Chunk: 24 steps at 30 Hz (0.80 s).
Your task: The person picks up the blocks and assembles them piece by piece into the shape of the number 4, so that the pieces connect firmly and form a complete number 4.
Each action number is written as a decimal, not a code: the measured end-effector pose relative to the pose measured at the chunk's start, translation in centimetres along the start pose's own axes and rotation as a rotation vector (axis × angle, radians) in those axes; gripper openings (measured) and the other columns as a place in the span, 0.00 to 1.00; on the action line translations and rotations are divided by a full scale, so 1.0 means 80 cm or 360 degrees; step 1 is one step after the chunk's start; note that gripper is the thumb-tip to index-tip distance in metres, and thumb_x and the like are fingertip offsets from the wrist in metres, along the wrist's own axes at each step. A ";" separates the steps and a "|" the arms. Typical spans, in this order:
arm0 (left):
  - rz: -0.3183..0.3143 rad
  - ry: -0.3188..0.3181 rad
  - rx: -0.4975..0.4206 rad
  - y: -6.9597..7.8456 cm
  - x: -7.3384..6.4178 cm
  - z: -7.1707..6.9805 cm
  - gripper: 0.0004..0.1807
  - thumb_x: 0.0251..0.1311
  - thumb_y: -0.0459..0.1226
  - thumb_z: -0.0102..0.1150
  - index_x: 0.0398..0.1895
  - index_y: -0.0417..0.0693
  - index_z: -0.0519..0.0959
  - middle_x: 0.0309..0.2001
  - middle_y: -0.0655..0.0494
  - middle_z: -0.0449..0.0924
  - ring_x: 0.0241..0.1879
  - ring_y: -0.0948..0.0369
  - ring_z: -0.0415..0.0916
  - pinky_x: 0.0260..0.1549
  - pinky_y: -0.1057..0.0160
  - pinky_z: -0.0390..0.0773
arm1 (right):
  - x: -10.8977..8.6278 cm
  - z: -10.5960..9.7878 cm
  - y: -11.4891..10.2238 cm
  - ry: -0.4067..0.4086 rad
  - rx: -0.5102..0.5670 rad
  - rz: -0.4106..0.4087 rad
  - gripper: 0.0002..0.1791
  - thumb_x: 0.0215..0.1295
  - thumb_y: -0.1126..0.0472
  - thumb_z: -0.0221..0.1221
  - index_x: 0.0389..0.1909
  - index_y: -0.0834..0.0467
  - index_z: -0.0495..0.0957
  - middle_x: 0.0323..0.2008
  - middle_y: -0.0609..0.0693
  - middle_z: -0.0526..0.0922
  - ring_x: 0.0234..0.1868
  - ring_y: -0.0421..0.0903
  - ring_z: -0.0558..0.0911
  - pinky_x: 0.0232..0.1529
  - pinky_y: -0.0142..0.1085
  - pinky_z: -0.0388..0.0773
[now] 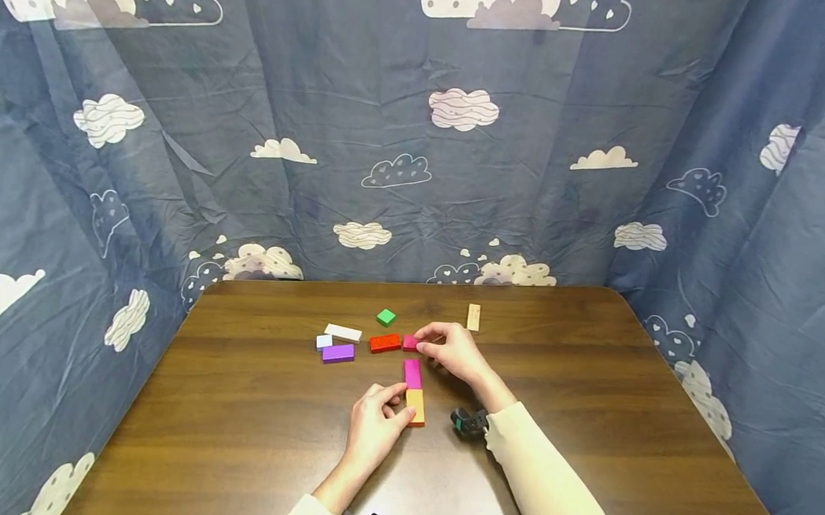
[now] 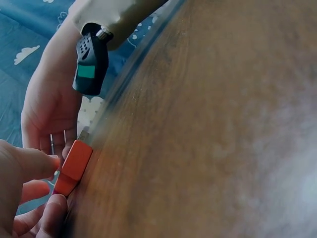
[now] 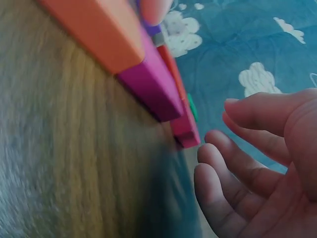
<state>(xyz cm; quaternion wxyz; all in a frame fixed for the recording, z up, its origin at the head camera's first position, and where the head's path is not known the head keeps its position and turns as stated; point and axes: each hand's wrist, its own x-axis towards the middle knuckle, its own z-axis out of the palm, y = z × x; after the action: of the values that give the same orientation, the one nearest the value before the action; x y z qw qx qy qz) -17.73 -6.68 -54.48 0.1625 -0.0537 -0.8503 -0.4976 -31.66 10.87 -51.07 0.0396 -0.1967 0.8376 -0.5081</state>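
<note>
My left hand holds an orange block between thumb and index finger, with the block lying flat on the table. In the left wrist view the fingertips meet one end of that orange block. End to end with it, on the far side, lies a magenta block. My right hand hovers by a small pink block. The right wrist view shows its thumb and fingers parted, slightly away from the pink block. A red block sits just left of the pink one.
Left of the red block are a white block, a pale blue block and a purple block. A green block and a beige block lie farther back on the brown table. A cloud-patterned curtain hangs behind.
</note>
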 end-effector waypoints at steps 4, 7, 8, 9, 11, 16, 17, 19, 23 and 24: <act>-0.0001 0.0014 -0.0012 -0.001 -0.002 -0.001 0.22 0.49 0.35 0.76 0.50 0.44 0.86 0.34 0.54 0.80 0.24 0.70 0.73 0.26 0.69 0.73 | 0.010 0.001 0.002 0.0036 -0.0231 -0.0076 0.12 0.60 0.62 0.68 0.45 0.56 0.86 0.33 0.45 0.86 0.28 0.44 0.83 0.30 0.37 0.80; 0.0003 0.0006 -0.0010 0.000 0.000 -0.002 0.22 0.49 0.35 0.76 0.51 0.44 0.86 0.34 0.54 0.80 0.24 0.70 0.73 0.26 0.69 0.73 | 0.019 0.000 -0.001 0.0056 -0.0351 -0.0117 0.14 0.59 0.60 0.70 0.46 0.57 0.86 0.34 0.45 0.87 0.33 0.41 0.83 0.37 0.39 0.79; 0.0011 0.0003 -0.0008 0.000 0.001 -0.002 0.22 0.49 0.34 0.76 0.51 0.44 0.86 0.34 0.54 0.80 0.24 0.70 0.73 0.26 0.69 0.73 | 0.022 0.000 -0.002 0.0054 -0.0379 -0.0122 0.15 0.59 0.60 0.70 0.46 0.57 0.86 0.34 0.45 0.87 0.34 0.41 0.83 0.39 0.40 0.78; 0.0014 -0.0003 -0.0006 0.001 0.002 -0.002 0.22 0.50 0.35 0.76 0.51 0.44 0.86 0.34 0.54 0.80 0.24 0.70 0.73 0.26 0.69 0.73 | 0.024 -0.001 -0.003 0.0048 -0.0396 -0.0126 0.15 0.59 0.60 0.71 0.47 0.58 0.86 0.34 0.46 0.87 0.35 0.42 0.83 0.40 0.41 0.78; 0.0021 -0.0010 -0.0002 0.001 0.003 -0.002 0.22 0.50 0.35 0.76 0.51 0.44 0.86 0.34 0.54 0.80 0.25 0.70 0.73 0.26 0.69 0.74 | 0.027 -0.002 -0.004 0.0026 -0.0446 -0.0116 0.16 0.58 0.59 0.71 0.48 0.58 0.86 0.34 0.46 0.86 0.36 0.42 0.83 0.42 0.42 0.78; 0.0011 -0.0029 -0.0008 0.001 0.000 -0.002 0.22 0.50 0.35 0.76 0.51 0.44 0.86 0.35 0.53 0.80 0.24 0.70 0.73 0.26 0.69 0.74 | 0.031 0.001 0.003 -0.0025 -0.0588 -0.0105 0.17 0.57 0.55 0.72 0.48 0.54 0.87 0.31 0.43 0.84 0.35 0.41 0.80 0.40 0.40 0.75; 0.0006 -0.0031 -0.0006 0.001 0.000 -0.003 0.22 0.50 0.35 0.76 0.51 0.44 0.86 0.35 0.54 0.80 0.24 0.70 0.73 0.26 0.69 0.73 | 0.032 0.002 0.005 -0.0028 -0.0615 -0.0108 0.17 0.57 0.54 0.72 0.47 0.53 0.87 0.31 0.43 0.83 0.35 0.41 0.80 0.40 0.40 0.75; 0.0002 -0.0033 -0.0006 0.001 -0.002 -0.003 0.22 0.50 0.35 0.76 0.51 0.44 0.86 0.35 0.54 0.80 0.24 0.70 0.72 0.26 0.69 0.73 | 0.032 0.004 0.008 -0.0025 -0.0662 -0.0112 0.16 0.56 0.53 0.73 0.46 0.51 0.88 0.30 0.41 0.82 0.35 0.40 0.79 0.39 0.39 0.74; -0.0007 -0.0038 0.0000 0.002 -0.002 -0.003 0.22 0.50 0.35 0.76 0.51 0.45 0.86 0.35 0.54 0.80 0.24 0.70 0.72 0.26 0.69 0.73 | 0.033 0.007 0.011 0.0001 -0.0721 -0.0108 0.15 0.55 0.53 0.74 0.43 0.50 0.88 0.29 0.41 0.81 0.34 0.40 0.78 0.38 0.39 0.73; -0.0006 -0.0040 -0.0001 0.002 -0.002 -0.002 0.22 0.51 0.35 0.76 0.52 0.45 0.86 0.35 0.54 0.79 0.24 0.70 0.72 0.26 0.69 0.73 | 0.033 0.007 0.011 0.0005 -0.0727 -0.0104 0.15 0.54 0.53 0.74 0.43 0.50 0.88 0.29 0.41 0.81 0.34 0.41 0.77 0.38 0.39 0.73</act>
<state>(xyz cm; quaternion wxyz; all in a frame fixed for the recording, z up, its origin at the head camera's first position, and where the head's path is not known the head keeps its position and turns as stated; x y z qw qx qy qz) -17.51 -6.77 -54.31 0.1510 -0.0584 -0.8523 -0.4974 -34.22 9.79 -51.78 -0.0239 -0.2268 0.9241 -0.3066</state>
